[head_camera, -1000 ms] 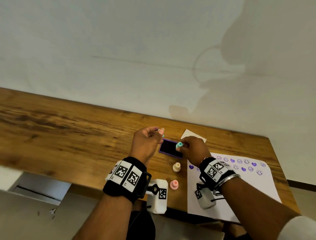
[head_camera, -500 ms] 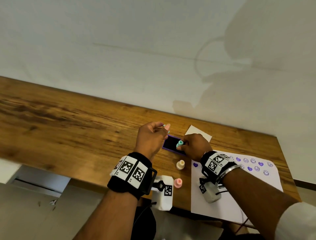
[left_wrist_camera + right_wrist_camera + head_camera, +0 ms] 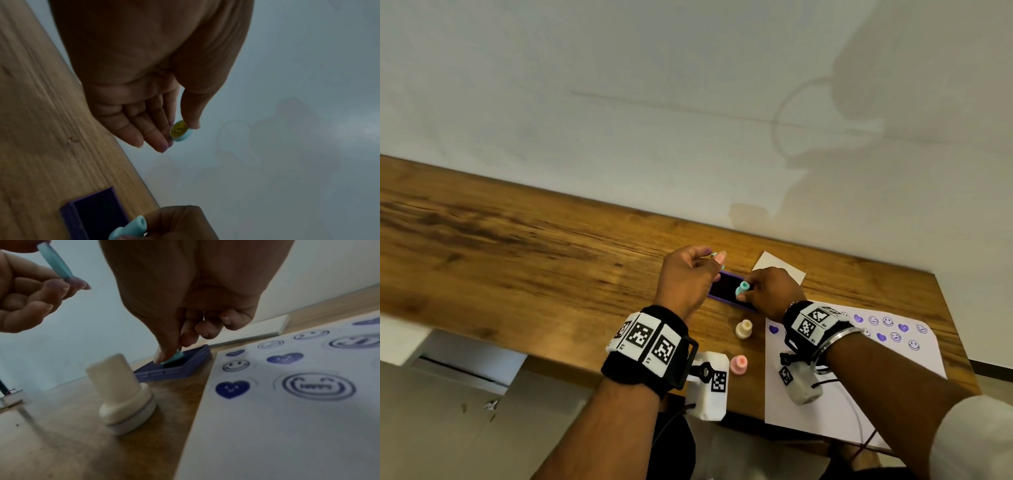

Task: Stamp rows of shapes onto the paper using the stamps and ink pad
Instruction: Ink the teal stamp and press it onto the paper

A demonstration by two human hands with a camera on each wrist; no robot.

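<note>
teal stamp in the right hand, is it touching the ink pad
Touching. The right wrist view shows the teal stamp, pinched by the right hand, with its base down on the ink pad.

ink pad (image 3: 727,289) left of paper (image 3: 859,383) | two stamps (image 3: 743,329) before pad, seemingly upright

Teal stamp's (image 3: 172,358) printing face hidden against the ink pad (image 3: 180,368), under the right hand (image 3: 185,296)

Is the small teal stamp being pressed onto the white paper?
No, the right hand holds the small teal stamp on the purple ink pad.
</note>
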